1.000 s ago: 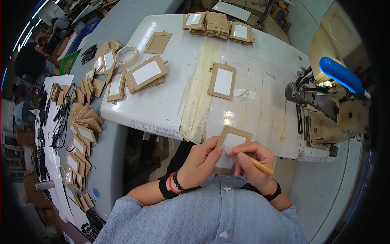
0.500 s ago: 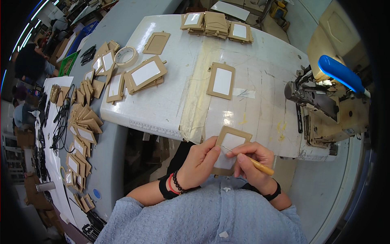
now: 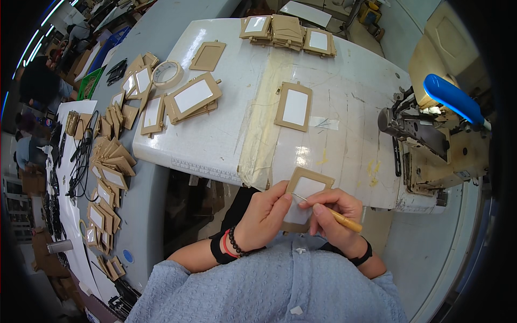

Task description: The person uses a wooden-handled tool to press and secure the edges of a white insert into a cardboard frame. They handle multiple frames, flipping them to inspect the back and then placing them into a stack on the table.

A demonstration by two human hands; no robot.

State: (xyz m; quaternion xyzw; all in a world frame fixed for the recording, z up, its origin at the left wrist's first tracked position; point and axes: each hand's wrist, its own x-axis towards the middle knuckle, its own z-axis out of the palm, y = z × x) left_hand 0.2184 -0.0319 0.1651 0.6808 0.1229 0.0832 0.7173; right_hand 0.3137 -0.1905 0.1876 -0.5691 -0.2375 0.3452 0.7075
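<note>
Close to my body, at the table's near edge, is a tan badge holder [image 3: 315, 178] with a white window. My left hand [image 3: 265, 214] pinches its left edge between thumb and fingers. In my right hand [image 3: 338, 211] is an awl [image 3: 346, 220] with a yellow wooden handle; its thin metal shaft points left across the window to my left thumb. The tip is too small to make out there. A second badge holder [image 3: 294, 107] lies flat on the table beyond my hands.
A sewing machine [image 3: 425, 129] with a blue lever [image 3: 452, 98] stands at right. Stacked badge holders [image 3: 286, 30] sit at the far edge; more lie left beside a tape roll [image 3: 167, 74]. Many others cover the grey side table [image 3: 148, 215]. People [image 3: 40, 81] are in the left background.
</note>
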